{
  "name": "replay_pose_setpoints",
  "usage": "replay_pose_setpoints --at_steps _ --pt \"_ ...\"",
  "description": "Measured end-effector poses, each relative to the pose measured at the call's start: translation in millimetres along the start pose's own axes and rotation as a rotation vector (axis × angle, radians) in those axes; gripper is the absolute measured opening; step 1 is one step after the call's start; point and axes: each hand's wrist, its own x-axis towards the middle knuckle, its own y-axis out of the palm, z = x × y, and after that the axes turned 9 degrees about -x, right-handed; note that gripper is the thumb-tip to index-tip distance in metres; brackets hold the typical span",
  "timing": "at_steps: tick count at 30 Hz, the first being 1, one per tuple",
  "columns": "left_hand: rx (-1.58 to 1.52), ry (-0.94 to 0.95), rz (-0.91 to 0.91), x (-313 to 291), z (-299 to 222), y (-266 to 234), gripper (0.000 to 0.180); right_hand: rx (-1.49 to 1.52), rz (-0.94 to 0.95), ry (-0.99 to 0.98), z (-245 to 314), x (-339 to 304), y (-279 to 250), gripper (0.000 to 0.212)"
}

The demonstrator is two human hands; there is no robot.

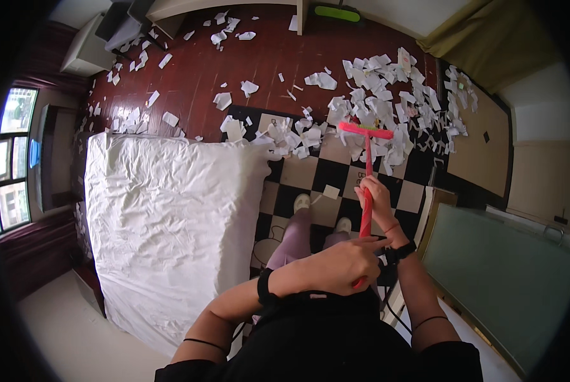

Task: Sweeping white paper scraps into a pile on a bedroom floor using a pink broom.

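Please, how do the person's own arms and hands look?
The left hand and right hand are bare. Left wrist: black strap. Right: dark band, thin red cord. Higher up: two thin black rings, then short black sleeves.

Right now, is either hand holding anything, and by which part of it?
Yes, both hold one red broom by its handle: the left hand at the end nearest the body, the right hand farther along, toward the broom head.
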Motion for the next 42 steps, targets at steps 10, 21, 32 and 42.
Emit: replay_pose_setpoints --at_steps 10,21,32,42 --pt "-0.173 0.076 -0.37 13 -32 31 0.023 0.052 0.287 -0.232 -15 -18 -20 0.025" --pt "-0.131 -0.23 -1.07 -45 -90 132 0.031 0.173 0.617 -0.489 42 -96 31 0.014" --pt "-0.015 -0.236 -1.032 -68 -62 212 0.028 0.184 0.834 -0.561 35 -168 90 0.015" --pt "-0.197 -0.12 -1.054 -66 39 271 0.02 -0.361 0.352 -0.468 -87 -110 -5 0.021"
